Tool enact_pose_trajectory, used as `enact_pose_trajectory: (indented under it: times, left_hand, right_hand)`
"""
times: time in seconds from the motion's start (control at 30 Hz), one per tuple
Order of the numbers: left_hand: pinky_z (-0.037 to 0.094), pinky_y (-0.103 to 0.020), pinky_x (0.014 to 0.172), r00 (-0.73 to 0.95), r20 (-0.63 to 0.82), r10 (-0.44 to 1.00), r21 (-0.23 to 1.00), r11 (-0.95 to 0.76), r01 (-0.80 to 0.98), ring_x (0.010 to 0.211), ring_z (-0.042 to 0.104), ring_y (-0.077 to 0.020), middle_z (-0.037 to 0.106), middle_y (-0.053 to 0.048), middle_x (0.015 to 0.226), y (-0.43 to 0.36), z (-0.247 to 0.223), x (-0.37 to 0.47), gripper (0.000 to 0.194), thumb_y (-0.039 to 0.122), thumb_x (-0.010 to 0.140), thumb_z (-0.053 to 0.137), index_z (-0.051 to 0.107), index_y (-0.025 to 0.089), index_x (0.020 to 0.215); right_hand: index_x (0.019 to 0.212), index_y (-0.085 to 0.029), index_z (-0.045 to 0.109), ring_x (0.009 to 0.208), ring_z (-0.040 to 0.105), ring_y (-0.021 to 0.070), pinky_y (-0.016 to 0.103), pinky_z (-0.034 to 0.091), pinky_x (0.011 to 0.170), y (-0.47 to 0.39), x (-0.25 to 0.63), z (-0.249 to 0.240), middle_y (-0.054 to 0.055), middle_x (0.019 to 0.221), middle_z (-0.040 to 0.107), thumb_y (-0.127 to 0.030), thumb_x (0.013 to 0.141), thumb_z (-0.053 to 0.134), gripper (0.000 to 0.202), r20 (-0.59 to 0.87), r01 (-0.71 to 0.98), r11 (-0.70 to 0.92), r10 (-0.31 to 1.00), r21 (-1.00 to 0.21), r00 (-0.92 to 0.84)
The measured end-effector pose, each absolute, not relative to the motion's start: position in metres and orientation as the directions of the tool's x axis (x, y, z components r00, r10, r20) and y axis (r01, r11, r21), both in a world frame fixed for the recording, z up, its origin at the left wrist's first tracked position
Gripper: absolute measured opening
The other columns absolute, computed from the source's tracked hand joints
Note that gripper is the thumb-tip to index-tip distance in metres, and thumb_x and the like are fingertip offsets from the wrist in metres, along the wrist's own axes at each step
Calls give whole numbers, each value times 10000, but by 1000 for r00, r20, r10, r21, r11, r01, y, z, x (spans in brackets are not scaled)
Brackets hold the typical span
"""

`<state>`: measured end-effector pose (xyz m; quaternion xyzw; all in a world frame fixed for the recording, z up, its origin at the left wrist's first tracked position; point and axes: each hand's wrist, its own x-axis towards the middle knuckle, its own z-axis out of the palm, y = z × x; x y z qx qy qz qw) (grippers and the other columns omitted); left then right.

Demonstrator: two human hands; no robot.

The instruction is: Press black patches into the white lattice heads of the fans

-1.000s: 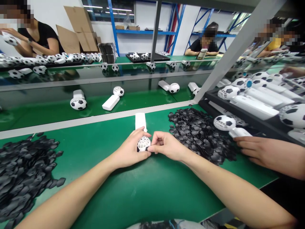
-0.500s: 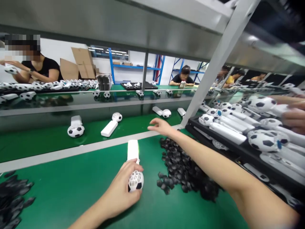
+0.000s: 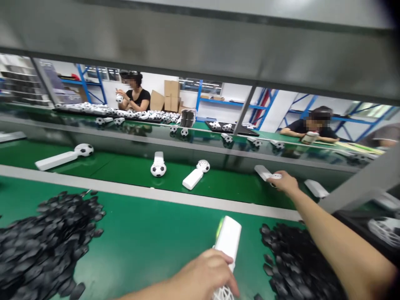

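My left hand point(image 3: 208, 273) is closed around the ball-shaped head of a white soccer-ball handheld fan point(image 3: 229, 237), low over the green bench. The fan's white handle points away from me, with a bright green patch at its left edge. Stretched out to the belt, my right hand point(image 3: 286, 183) has its fingers closed on the round head of a second handheld fan point(image 3: 263, 172). That head is mostly covered by the fingers. Small black pieces lie in a pile point(image 3: 296, 258) below my right forearm, and a larger pile of black pieces point(image 3: 46, 237) spreads at the left.
Several more fans, such as one fan point(image 3: 196, 175), lie along the green belt point(image 3: 125, 175) behind a pale rail point(image 3: 175, 196). A slanted post point(image 3: 359, 191) and a black tray point(image 3: 353, 221) stand at the right. Co-workers sit across the line, one person point(image 3: 137, 98) holding a fan.
My right hand has reached forward over the rail and closed on a fan on the belt. The view has swung left; my left hand still holds its fan, the handle now tilted rightward.
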<state>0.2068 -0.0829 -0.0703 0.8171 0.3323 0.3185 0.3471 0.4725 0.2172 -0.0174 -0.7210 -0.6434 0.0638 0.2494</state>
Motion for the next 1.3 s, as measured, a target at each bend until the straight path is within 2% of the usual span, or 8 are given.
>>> enact_pose_trajectory:
  times: [0.2, 0.4, 0.57, 0.67, 0.87, 1.03, 1.13, 1.3]
  left_hand:
    - [340, -316, 997, 609, 303, 733, 722, -594, 356, 1162, 434, -221, 600, -50, 984, -91, -57, 200, 347, 387, 648, 609, 577, 198, 938]
    - [424, -319, 913, 568, 236, 788, 725, -532, 437, 1045, 509, -244, 563, -61, 1073, -99, -44, 199, 468, 276, 546, 673, 573, 196, 996]
    - [422, -365, 913, 535, 129, 835, 741, -440, 508, 990, 525, -230, 563, -52, 1070, -106, -38, 196, 438, 217, 629, 600, 526, 211, 1061]
    - [334, -385, 998, 538, 185, 823, 710, -490, 505, 1106, 428, -242, 490, -60, 1124, -106, -35, 197, 383, 189, 620, 601, 537, 209, 997]
    - [377, -424, 933, 370, 62, 927, 675, -312, 669, 1065, 434, -278, 438, -75, 1096, -104, -29, 198, 528, 275, 597, 620, 462, 193, 1094]
    - [426, -380, 843, 354, -52, 934, 744, -200, 637, 963, 516, -245, 478, -45, 1104, -95, -25, 192, 511, 252, 634, 592, 441, 228, 1121]
    - [452, -368, 774, 347, -135, 928, 781, -116, 614, 892, 541, -233, 499, -31, 1027, -95, -26, 193, 517, 234, 645, 575, 426, 246, 1139]
    - [351, -372, 943, 319, 15, 947, 747, -223, 627, 1062, 442, -227, 406, -31, 1093, -97, -29, 197, 480, 172, 608, 583, 477, 239, 1071]
  right_hand:
    - [1087, -200, 515, 625, 577, 187, 263, 470, 496, 136, 410, 23, 66, 826, 599, -401, 627, 675, 527, 121, 690, 281, 954, -667, -273]
    - [1039, -236, 563, 976, 508, 222, 360, 411, 861, -2, 300, 14, 44, 1051, 529, -301, 602, 738, 475, 129, 381, 676, 575, -631, -808]
    - [1065, -183, 573, 940, 540, 192, 305, 430, 821, -21, 277, 2, 59, 1039, 576, -347, 726, 664, 387, 44, 294, 673, 437, -679, -898]
    - [1014, -147, 585, 883, 561, 159, 260, 436, 770, -10, 321, 18, 55, 1007, 598, -263, 755, 640, 289, 215, 357, 650, 631, -671, -745]
    - [724, -155, 635, 666, 557, 121, 222, 418, 631, -37, 423, 18, -2, 709, 614, -159, 763, 615, 44, 136, 649, 525, 824, -550, -550]
    - [896, -188, 662, 799, 566, 154, 244, 424, 723, -71, 440, -21, 27, 850, 619, -198, 794, 616, 112, 35, 693, 600, 765, -399, -643]
    - [942, -191, 652, 864, 554, 178, 254, 413, 743, -77, 435, -33, 43, 881, 609, -214, 817, 593, 140, 26, 724, 636, 756, -266, -655]
    - [786, -134, 625, 760, 534, 198, 282, 368, 651, -86, 421, -32, 74, 766, 592, -102, 836, 500, 138, -42, 707, 701, 713, 94, -700]
